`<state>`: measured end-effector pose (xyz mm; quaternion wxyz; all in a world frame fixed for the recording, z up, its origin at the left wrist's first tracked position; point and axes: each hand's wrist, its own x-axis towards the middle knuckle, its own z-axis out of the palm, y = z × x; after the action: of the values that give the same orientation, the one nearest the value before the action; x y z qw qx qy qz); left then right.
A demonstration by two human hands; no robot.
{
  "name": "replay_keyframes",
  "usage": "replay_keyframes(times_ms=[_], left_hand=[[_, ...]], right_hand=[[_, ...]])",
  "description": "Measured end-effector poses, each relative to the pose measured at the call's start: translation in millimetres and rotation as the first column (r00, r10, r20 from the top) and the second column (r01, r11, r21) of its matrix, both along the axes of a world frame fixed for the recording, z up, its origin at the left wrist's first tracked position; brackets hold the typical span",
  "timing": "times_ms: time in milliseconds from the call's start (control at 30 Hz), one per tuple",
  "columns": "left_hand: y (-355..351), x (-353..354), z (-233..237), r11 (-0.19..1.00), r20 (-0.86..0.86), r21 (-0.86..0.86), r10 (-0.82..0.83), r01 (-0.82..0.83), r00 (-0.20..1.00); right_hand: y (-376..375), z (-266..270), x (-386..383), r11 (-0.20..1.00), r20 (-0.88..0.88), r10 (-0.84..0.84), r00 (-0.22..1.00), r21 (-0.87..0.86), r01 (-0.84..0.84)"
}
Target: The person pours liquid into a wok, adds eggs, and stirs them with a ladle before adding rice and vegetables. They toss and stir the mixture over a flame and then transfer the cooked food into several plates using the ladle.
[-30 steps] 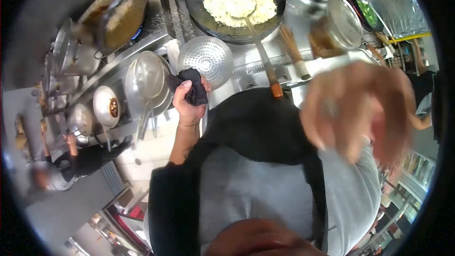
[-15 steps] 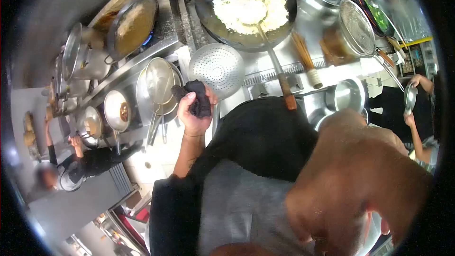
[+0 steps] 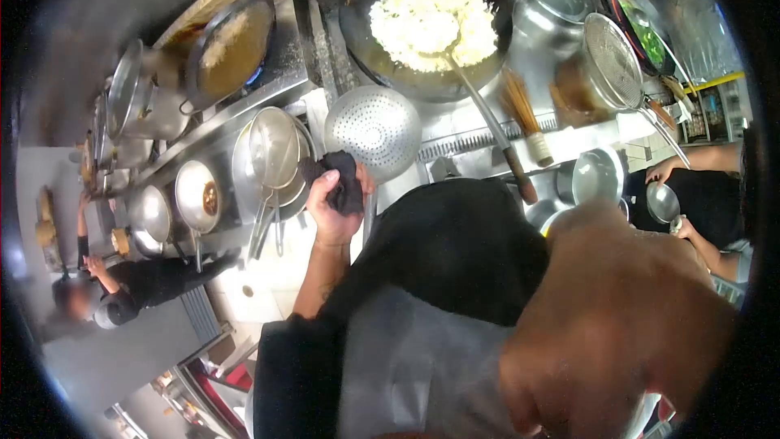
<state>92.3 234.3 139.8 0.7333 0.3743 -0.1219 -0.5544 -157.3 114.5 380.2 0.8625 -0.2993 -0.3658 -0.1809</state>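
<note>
My left hand (image 3: 329,215) is closed around a dark cloth (image 3: 345,187), beside a perforated strainer (image 3: 374,132). Large and blurred in the foreground, my right hand (image 3: 609,333) is raised close to the camera; its fingers are mostly hidden, and I see no object in it. In front of me a wok (image 3: 361,49) holds loose, pale yellow-white food (image 3: 439,12). A ladle (image 3: 479,102) rests in that food, its wooden-ended handle leaning out over the wok rim towards my apron. Neither hand touches the ladle.
A bamboo brush (image 3: 524,118) lies right of the ladle. Mesh strainers (image 3: 613,61) and metal bowls (image 3: 597,175) stand farther right, near a co-worker (image 3: 707,203) holding a bowl. Left are a wok of oil (image 3: 231,49) over a flame, several pans (image 3: 197,195) and another person (image 3: 134,284).
The ladle's handle end has shifted right in view. My right hand has moved slightly, still near the camera. The right co-worker's bowl is lower and farther left. My left hand keeps the cloth.
</note>
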Motion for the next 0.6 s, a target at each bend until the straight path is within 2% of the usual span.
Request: replay_keyframes(times_ms=[200,267,300,333,367,400,433,467,500,533,567,600], left_hand=[[14.0,-13.1,-4.1,0.999,-0.008,0.032,-0.024,0.024,1.0],[-3.1,-9.7,-5.1,0.999,0.032,0.0,-0.051,0.051,0.998],[-4.1,-9.0,-14.3,0.997,-0.008,-0.04,-0.067,0.066,0.998],[-10.1,-1.0,-15.5,0.996,-0.018,-0.008,-0.091,0.091,0.996],[-11.6,-4.9,-22.8,0.994,0.076,0.017,-0.111,0.11,0.991],[0.7,3.8,-23.5,0.982,0.183,0.07,-0.186,0.176,0.965],[17.8,-10.0,-23.6,0.978,0.057,0.187,-0.104,0.092,0.993],[-1.3,-10.1,-23.9,0.973,-0.028,0.227,-0.027,0.033,0.999],[-8.5,-13.1,-23.9,0.98,-0.034,0.197,-0.032,0.038,0.999],[-12.6,-12.7,-34.0,0.973,0.018,0.228,-0.032,0.027,0.999],[-17.7,-14.5,-36.3,0.963,0.004,0.261,-0.07,0.067,0.998],[-28.2,-15.5,-38.2,0.954,-0.003,0.284,-0.104,0.101,0.995]], right_hand=[[-4.0,0.8,-7.3,0.999,-0.025,-0.033,0.999,0.032,0.034],[-5.0,-3.0,-11.4,0.997,-0.02,-0.061,0.998,0.038,0.062],[2.2,-8.2,-20.2,0.994,-0.031,-0.088,0.996,0.062,0.09],[6.1,-14.9,-28.8,0.977,-0.046,-0.154,0.987,0.143,0.159],[-23.8,-53.9,-33.9,0.965,-0.14,-0.262,0.955,-0.06,0.256],[-55.9,-91.6,-38.7,0.902,-0.192,-0.383,0.904,-0.29,0.32],[-85.0,-131.4,-43.9,0.796,-0.199,-0.487,0.851,-0.503,0.338],[-67.7,-88.8,-23.2,0.362,-0.324,-0.932,0.164,-0.867,0.341],[-77.0,-136.7,-34.7,0.018,-0.015,-0.993,-0.115,-1.0,-0.024],[-77.6,-191.9,-53.2,-0.246,0.367,-0.92,-0.134,-0.81,-0.533],[-60.9,-208.5,-67.0,-0.106,0.318,-0.938,-0.136,-0.637,-0.764],[-59.1,-228.7,-86.6,0.274,-0.12,-0.953,-0.278,-0.729,-0.627]])
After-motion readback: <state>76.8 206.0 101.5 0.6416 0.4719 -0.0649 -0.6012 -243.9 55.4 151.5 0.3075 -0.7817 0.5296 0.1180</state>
